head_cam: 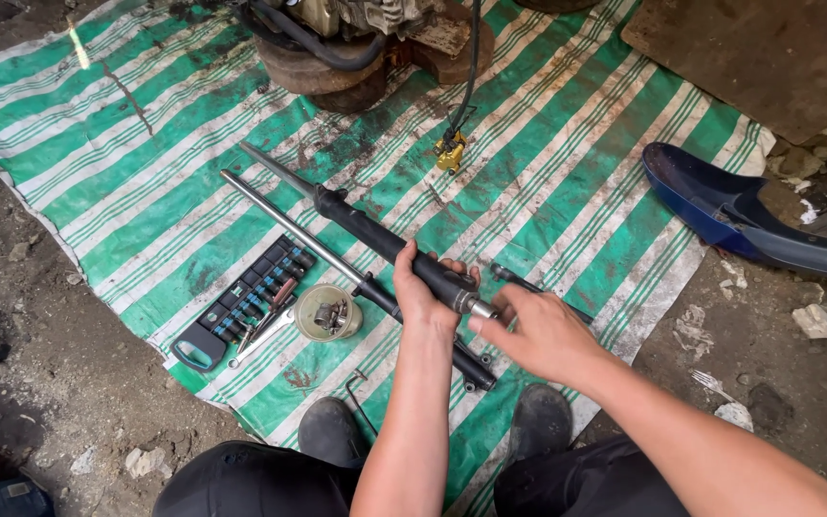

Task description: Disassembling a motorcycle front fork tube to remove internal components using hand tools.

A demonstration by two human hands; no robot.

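Over striped tarp (567,172), left hand (420,292) is wrapped tight round black fork tube (385,244); right hand (538,330) pinches its chrome end (480,309). Looks heavy, rigid, probably oily; grip mid-barrel.

A green-and-white striped tarp (567,182), grimy with dark smears, spreads over the dirt floor (59,383). On it lies a long fork tube (284,222) with a black lower leg, and beside that a socket set rail (246,299), a wrench (262,335) and a small round cup of bolts (328,312). A bent wire hook (356,391) sits near the tarp's edge, and a blue fairing panel (729,213) rests half on the right side.
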